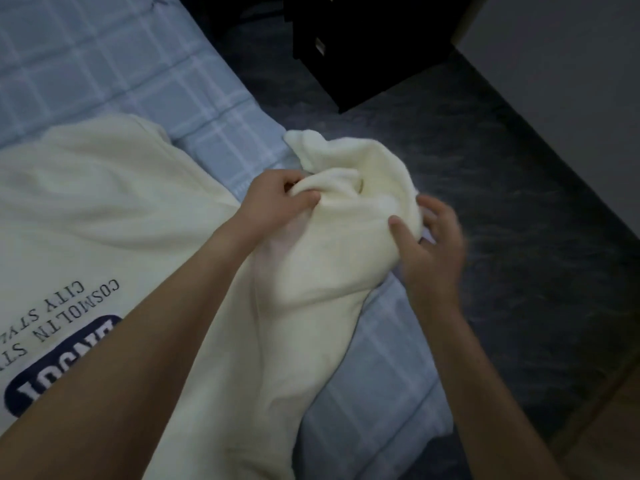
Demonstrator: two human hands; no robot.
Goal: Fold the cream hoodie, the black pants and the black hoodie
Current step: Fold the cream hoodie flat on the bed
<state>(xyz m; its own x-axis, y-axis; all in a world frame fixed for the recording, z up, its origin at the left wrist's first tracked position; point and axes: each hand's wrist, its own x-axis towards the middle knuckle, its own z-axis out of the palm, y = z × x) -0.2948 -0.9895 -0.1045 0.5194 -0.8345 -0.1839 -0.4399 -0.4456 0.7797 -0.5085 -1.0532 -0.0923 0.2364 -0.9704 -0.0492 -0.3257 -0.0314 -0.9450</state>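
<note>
Basically, the cream hoodie [104, 209] sprawls across the bed [104, 64], soft, light and floppy, its sleeve [346, 209] bunched at the bed's right edge, left hand [273, 199] pinching a fold, right hand [433, 251] curled round it; better to grip cuff and seams.

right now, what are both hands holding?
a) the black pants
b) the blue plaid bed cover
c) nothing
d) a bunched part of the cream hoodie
d: the left hand pinches and the right hand grips bunched fabric of the cream hoodie, which lies on the blue plaid bed cover.
</note>
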